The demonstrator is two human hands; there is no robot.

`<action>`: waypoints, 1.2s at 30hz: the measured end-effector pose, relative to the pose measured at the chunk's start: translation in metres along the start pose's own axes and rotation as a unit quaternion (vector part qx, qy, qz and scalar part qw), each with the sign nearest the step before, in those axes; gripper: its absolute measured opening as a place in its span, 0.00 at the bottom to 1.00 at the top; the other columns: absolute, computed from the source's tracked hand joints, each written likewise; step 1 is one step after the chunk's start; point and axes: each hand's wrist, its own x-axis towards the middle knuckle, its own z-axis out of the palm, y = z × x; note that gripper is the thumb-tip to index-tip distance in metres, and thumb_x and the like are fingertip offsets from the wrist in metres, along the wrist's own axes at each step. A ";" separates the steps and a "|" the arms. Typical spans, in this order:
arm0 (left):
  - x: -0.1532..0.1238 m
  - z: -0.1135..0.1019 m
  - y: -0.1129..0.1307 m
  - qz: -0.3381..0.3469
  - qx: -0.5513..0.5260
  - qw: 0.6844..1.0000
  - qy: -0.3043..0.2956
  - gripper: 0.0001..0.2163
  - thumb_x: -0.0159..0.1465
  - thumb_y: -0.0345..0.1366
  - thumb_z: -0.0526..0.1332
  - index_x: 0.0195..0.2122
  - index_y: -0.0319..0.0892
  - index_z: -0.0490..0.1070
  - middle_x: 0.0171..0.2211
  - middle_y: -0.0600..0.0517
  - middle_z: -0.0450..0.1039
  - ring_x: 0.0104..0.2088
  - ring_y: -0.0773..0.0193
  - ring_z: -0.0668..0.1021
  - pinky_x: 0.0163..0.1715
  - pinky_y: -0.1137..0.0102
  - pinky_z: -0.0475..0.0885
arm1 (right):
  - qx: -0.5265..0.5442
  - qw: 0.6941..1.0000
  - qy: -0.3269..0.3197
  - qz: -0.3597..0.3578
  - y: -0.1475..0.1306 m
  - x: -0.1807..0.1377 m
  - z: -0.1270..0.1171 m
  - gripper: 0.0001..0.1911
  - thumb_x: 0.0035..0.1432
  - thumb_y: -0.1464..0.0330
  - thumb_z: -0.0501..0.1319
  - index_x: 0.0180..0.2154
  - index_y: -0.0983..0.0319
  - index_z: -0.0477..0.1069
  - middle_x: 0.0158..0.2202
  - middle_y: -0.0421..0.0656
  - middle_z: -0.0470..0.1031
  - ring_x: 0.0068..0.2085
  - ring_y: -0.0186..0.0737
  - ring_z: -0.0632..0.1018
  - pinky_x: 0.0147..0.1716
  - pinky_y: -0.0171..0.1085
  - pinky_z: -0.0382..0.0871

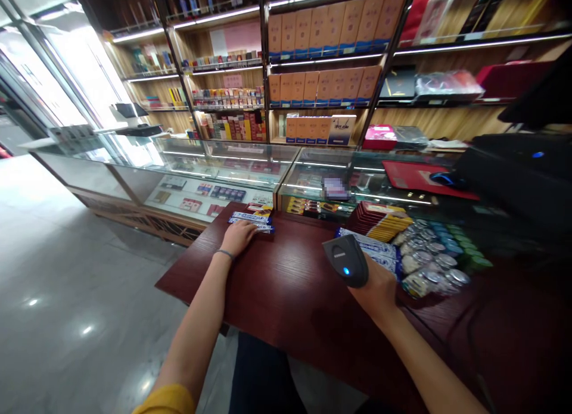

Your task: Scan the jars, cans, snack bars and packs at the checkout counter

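Observation:
My right hand (375, 286) is wrapped round a black barcode scanner (346, 262) with a blue light glowing on top, held above the dark red-brown table (286, 283). Near the table's far left corner, my left hand (238, 237) has its fingers closed over a narrow blue-and-white packet (264, 229). Another blue-and-white packet (248, 218) lies just beyond it, with a red-and-yellow packet (259, 209) behind. More blue-and-white packets (379, 250) lie on the table beyond the scanner, partly hidden by it and my right hand.
A row of red-and-yellow packets (375, 220) and several silver-lidded containers (429, 259) stand at the right. Behind the table run glass display counters (214, 164), with a red mat (420, 179) and a mouse (442, 179) on top. Shelves of orange boxes (322, 30) line the wall.

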 end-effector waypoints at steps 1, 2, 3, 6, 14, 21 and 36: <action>0.001 0.001 0.008 0.005 -0.017 1.000 0.005 0.12 0.70 0.40 0.55 0.41 0.46 0.78 0.41 0.46 0.78 0.45 0.56 0.78 0.51 0.62 0.72 | 0.002 1.000 -0.003 0.012 0.001 -0.001 0.000 0.12 0.54 0.71 0.58 0.41 0.59 0.72 0.29 0.46 0.79 0.29 0.46 0.81 0.30 0.40 0.73; 0.003 0.003 0.016 0.005 -0.045 0.999 0.011 0.12 0.70 0.41 0.54 0.41 0.45 0.77 0.41 0.46 0.78 0.45 0.56 0.78 0.50 0.62 0.72 | 0.003 1.000 -0.006 0.022 0.002 -0.002 0.000 0.13 0.54 0.71 0.59 0.42 0.59 0.72 0.31 0.46 0.80 0.30 0.47 0.81 0.30 0.40 0.73; 0.004 0.006 0.025 -0.002 -0.084 0.996 0.018 0.12 0.71 0.41 0.53 0.40 0.45 0.76 0.40 0.47 0.79 0.44 0.56 0.79 0.49 0.63 0.72 | 0.002 1.000 -0.007 0.026 0.003 -0.002 0.000 0.15 0.54 0.70 0.59 0.44 0.59 0.72 0.33 0.47 0.81 0.30 0.47 0.81 0.30 0.41 0.74; 0.007 0.016 0.053 -0.080 -0.276 0.958 0.024 0.15 0.71 0.45 0.50 0.40 0.44 0.72 0.34 0.49 0.78 0.34 0.61 0.80 0.39 0.66 0.76 | 0.003 1.000 -0.002 0.023 0.004 -0.003 -0.001 0.22 0.53 0.70 0.60 0.52 0.59 0.68 0.40 0.48 0.82 0.31 0.47 0.82 0.30 0.40 0.75; 0.007 0.029 0.092 -0.245 -0.664 0.696 -0.123 0.16 0.67 0.50 0.59 0.46 0.41 0.67 0.34 0.50 0.75 0.24 0.69 0.77 0.24 0.73 0.77 | 0.084 0.982 -0.132 0.101 -0.013 0.006 -0.007 0.31 0.53 0.68 0.62 0.59 0.56 0.59 0.43 0.45 0.82 0.33 0.50 0.84 0.25 0.38 0.73; 0.008 0.027 0.096 -0.261 -0.703 0.647 -0.139 0.16 0.66 0.44 0.62 0.49 0.39 0.68 0.37 0.46 0.76 0.29 0.65 0.80 0.27 0.70 0.79 | 0.083 0.970 -0.221 0.062 -0.014 0.002 -0.002 0.19 0.54 0.68 0.61 0.49 0.58 0.66 0.34 0.44 0.82 0.34 0.51 0.84 0.29 0.39 0.72; 0.011 0.027 0.091 -0.224 -0.775 0.582 -0.097 0.19 0.64 0.33 0.64 0.57 0.42 0.69 0.49 0.45 0.76 0.43 0.62 0.81 0.48 0.63 0.78 | 0.081 0.953 -0.197 0.216 -0.007 0.018 -0.020 0.23 0.54 0.63 0.63 0.52 0.54 0.65 0.33 0.40 0.81 0.35 0.54 0.84 0.28 0.38 0.68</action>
